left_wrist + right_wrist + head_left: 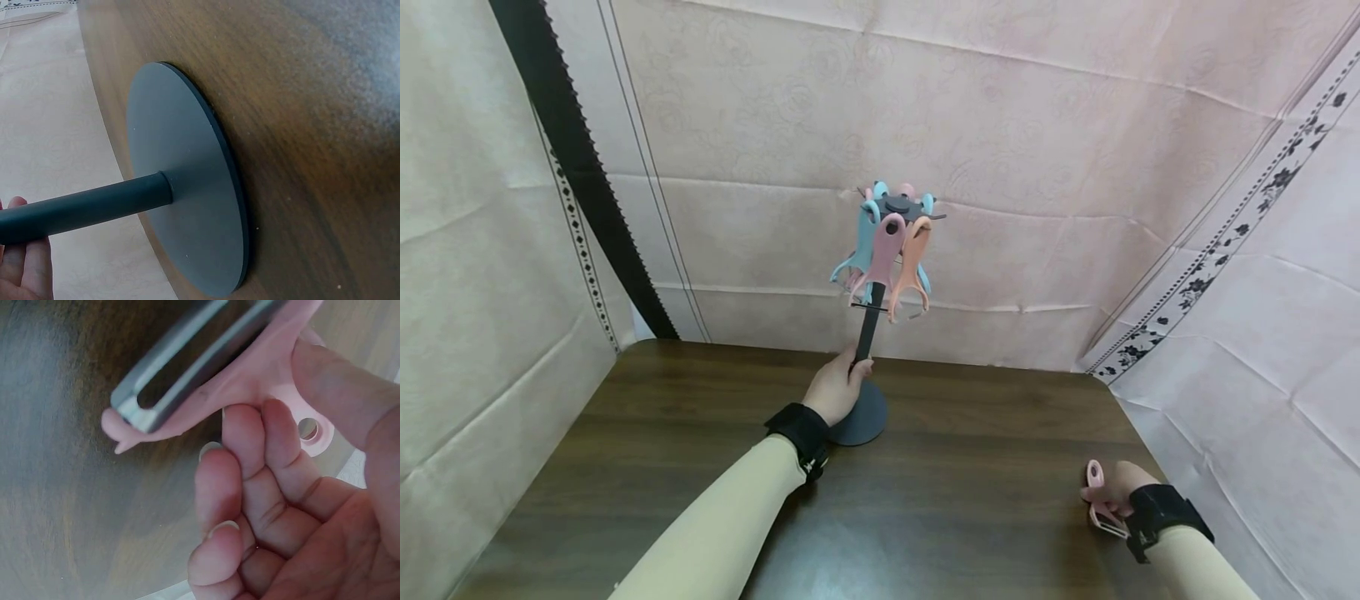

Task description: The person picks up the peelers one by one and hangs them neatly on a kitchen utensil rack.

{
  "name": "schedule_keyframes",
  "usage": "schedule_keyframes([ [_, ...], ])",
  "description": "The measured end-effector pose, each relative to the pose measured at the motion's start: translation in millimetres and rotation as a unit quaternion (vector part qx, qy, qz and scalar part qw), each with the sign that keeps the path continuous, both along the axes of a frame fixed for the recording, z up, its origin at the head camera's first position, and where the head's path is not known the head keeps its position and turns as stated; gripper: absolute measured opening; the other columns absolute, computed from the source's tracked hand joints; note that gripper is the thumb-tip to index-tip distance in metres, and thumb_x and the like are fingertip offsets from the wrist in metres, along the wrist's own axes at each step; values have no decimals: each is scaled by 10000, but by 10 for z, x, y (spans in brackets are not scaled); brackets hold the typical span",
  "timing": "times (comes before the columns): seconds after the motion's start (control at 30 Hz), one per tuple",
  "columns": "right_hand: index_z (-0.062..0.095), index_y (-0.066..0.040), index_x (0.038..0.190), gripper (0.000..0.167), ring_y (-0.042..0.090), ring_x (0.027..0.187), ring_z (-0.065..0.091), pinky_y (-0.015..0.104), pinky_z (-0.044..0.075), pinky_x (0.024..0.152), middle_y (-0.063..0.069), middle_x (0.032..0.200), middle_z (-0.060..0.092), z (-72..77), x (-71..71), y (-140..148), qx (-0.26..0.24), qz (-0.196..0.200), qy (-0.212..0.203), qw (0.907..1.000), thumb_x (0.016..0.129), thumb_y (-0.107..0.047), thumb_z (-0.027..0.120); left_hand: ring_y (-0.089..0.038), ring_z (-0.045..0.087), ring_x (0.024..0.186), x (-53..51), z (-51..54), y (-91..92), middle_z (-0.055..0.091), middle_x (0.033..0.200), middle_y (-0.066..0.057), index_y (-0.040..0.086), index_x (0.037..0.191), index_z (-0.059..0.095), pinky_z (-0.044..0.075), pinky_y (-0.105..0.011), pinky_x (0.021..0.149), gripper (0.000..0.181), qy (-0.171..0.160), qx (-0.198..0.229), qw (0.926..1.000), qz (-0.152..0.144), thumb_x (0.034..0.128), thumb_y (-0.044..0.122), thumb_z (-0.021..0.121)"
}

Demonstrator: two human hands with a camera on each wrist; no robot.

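My left hand (840,386) grips the dark post (87,206) of a stand, low down near its round grey base (187,187). From the stand's top rack (904,206) hang several Y-shaped peelers: blue ones (863,237), a pink one (886,248) and an orange one (913,260). The base touches the table and the post leans slightly in the head view. Over at the right, my right hand (1120,487) pinches a pink peeler (250,381) by its handle between thumb and fingers. Its slotted metal blade (187,362) shows in the right wrist view, and a hole is at the handle's end.
The brown wooden table (970,467) lies under both hands. Pale patterned cloth (1000,150) hangs behind it and at both sides, close to the table's edges. A black strip (587,175) runs down at the back left.
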State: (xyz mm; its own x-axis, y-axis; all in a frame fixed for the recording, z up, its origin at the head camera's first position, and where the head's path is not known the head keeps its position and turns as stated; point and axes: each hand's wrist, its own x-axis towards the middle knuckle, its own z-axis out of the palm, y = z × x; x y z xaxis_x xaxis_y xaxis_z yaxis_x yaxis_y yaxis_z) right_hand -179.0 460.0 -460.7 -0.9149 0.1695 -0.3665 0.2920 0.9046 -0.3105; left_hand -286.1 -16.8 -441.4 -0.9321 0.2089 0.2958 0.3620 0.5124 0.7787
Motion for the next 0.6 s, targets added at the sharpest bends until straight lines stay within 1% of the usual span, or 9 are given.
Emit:
schedule_keyframes([
  [0.23, 561, -34, 604, 337, 107, 499, 517, 207, 427, 481, 17, 558, 554, 15, 22, -29, 13, 14, 26, 10000, 782, -221, 777, -198, 617, 898, 25, 24, 4, 666, 990, -35, 125, 1078, 576, 480, -400, 779, 198, 31, 16, 10000, 12, 1039, 284, 465],
  [0.43, 565, -31, 616, 404, 171, 566, 515, 245, 415, 530, 44, 610, 545, 13, 19, -29, 301, -193, -29, 9994, 789, -336, 766, -203, 620, 922, 34, 25, 1, 663, 996, -34, 126, 1089, 573, 483, -410, 803, 203, 17, 14, 10000, 2, 1040, 287, 459],
  [0.6, 547, -63, 577, 441, 139, 514, 501, 234, 402, 499, 30, 570, 544, -7, 25, 13, 263, -321, -19, 9991, 795, -373, 772, -208, 622, 934, 42, 33, -1, 663, 1009, -39, 125, 1101, 572, 485, -413, 806, 209, 0, -4, 10000, -25, 1041, 289, 457],
])
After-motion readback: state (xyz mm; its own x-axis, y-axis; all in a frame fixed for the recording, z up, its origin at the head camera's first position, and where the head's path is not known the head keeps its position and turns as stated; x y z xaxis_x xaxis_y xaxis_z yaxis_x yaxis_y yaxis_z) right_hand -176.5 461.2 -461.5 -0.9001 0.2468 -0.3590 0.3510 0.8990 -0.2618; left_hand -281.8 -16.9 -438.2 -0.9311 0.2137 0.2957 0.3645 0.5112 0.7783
